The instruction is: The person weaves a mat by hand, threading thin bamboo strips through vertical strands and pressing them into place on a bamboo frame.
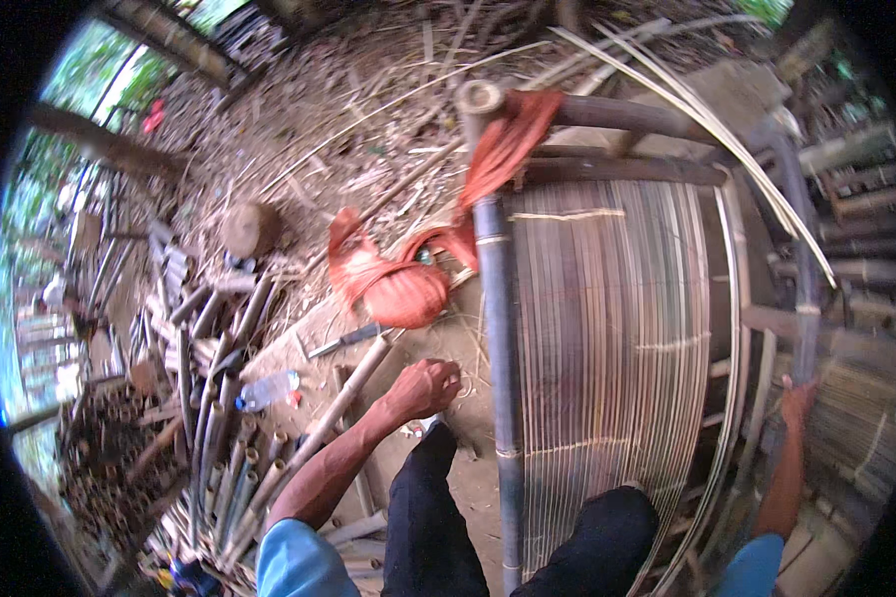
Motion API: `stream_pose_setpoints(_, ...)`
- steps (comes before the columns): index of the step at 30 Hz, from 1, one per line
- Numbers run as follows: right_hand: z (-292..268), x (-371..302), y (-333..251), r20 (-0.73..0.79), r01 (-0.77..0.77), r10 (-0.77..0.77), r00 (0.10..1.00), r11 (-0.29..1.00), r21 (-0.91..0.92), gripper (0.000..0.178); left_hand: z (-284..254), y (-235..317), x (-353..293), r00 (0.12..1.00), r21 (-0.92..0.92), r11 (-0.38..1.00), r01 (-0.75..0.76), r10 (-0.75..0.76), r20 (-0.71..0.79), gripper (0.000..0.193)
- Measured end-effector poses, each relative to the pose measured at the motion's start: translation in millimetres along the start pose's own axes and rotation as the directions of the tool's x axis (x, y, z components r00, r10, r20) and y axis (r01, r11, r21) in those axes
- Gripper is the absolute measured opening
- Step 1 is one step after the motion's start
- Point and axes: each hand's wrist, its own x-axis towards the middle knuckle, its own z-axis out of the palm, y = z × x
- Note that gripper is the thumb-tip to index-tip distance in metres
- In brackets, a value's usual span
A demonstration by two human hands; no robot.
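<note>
My left hand (430,386) is closed in a loose fist above the dirt floor, left of a slatted bamboo seat (607,328). Whatever its fingers hold, if anything, is hidden. Out to the right, my right hand (796,400) grips a dark bamboo pole (808,328) of the frame. A thick upright-looking pole (498,338) bounds the slats on their left side. Orange cloth (508,139) is tied around the frame's far corner and trails down to a bundled orange cloth (398,289). One of my knees overlaps the near slats.
Beyond my left hand lies a long-bladed knife (343,340). A clear plastic bottle (269,390) rests beside piled cut bamboo (209,428). Farther off stands a wooden stump (251,229). Long pale bamboo strips (737,149) lean across the frame's far right corner.
</note>
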Motion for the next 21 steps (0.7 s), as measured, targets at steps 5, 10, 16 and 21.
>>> stream_pose_setpoints(5,0,-22,-71,0.026,-0.028,0.025,0.999,0.991,0.129,0.094,-27,1,16,0.993,0.084,0.996,-0.024,0.014,0.119,0.018)
stream_pose_setpoints(10,-27,-28,-82,0.082,-0.186,0.187,0.979,0.982,-0.018,0.089,-54,38,72,0.984,0.044,0.99,-0.131,0.124,0.131,0.014)
stream_pose_setpoints(16,-33,-37,-91,0.07,-0.212,0.214,0.974,0.977,-0.035,0.093,-63,73,160,0.924,0.106,0.921,-0.374,0.361,0.122,0.016)
stream_pose_setpoints(21,-25,-41,-85,-0.016,-0.228,0.228,0.974,0.974,-0.006,0.091,-38,107,258,0.834,0.122,0.825,-0.552,0.545,0.085,0.022)
